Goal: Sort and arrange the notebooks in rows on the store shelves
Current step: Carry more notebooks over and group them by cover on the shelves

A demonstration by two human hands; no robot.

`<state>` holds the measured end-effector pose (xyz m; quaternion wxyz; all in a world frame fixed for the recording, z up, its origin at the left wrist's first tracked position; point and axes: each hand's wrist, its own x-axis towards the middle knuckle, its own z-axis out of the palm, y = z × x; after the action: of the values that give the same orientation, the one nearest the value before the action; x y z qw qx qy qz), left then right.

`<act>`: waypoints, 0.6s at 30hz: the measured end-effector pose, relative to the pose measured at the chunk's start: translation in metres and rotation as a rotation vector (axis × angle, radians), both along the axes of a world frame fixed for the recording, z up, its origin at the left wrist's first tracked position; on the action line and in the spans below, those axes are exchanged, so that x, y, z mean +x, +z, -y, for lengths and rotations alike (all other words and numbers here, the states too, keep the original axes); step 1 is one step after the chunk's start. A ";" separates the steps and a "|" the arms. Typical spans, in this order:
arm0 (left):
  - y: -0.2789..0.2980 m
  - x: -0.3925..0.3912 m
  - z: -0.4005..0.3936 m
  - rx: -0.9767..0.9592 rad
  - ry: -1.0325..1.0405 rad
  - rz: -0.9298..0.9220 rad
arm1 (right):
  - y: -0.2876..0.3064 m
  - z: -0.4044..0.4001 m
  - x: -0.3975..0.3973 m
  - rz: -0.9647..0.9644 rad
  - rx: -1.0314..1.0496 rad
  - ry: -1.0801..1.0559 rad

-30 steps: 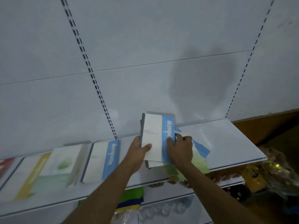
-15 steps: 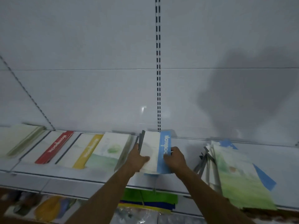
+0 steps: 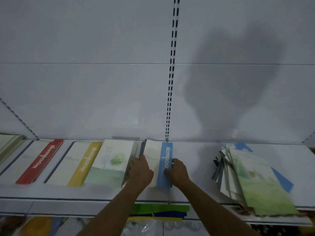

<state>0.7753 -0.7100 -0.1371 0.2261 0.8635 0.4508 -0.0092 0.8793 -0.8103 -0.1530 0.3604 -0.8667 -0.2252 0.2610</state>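
A small stack of white notebooks with a blue band (image 3: 166, 160) lies on the white shelf (image 3: 196, 167), at the right end of a row. My left hand (image 3: 140, 171) grips the stack's left edge and my right hand (image 3: 177, 171) holds its right edge over the blue band. To the left lie a green landscape notebook (image 3: 112, 162), a yellow-band stack (image 3: 85, 164) and a red-band stack (image 3: 40, 162). A messy pile of notebooks (image 3: 252, 178) sits at the shelf's right.
A slotted upright (image 3: 172, 70) runs down the white back panel. Pale notebooks (image 3: 8, 143) lie at the far left. Below the shelf are green, blue and yellow items (image 3: 158, 212) and plastic-wrapped goods (image 3: 34, 225).
Both hands carried the blue-band stack left from the messy pile and set it down beside the green landscape notebook. The view swung left with them.
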 end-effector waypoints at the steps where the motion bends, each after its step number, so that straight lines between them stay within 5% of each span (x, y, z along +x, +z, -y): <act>1: 0.002 0.002 0.002 0.030 -0.014 -0.025 | -0.001 -0.001 0.000 0.015 -0.009 0.010; 6: 0.015 0.019 0.013 0.116 -0.070 0.060 | 0.018 0.012 0.007 0.119 -0.026 0.003; 13: 0.042 0.094 0.085 -0.067 -0.239 0.305 | 0.072 0.091 0.069 0.213 0.092 -0.245; 18: 0.060 0.133 0.162 -0.224 -0.339 0.296 | 0.074 0.182 0.115 0.265 -0.026 -0.419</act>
<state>0.9088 -0.8715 -0.0768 0.3792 0.8882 0.2576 0.0299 0.9940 -0.9924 -0.0788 0.3628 -0.9258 -0.0823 0.0674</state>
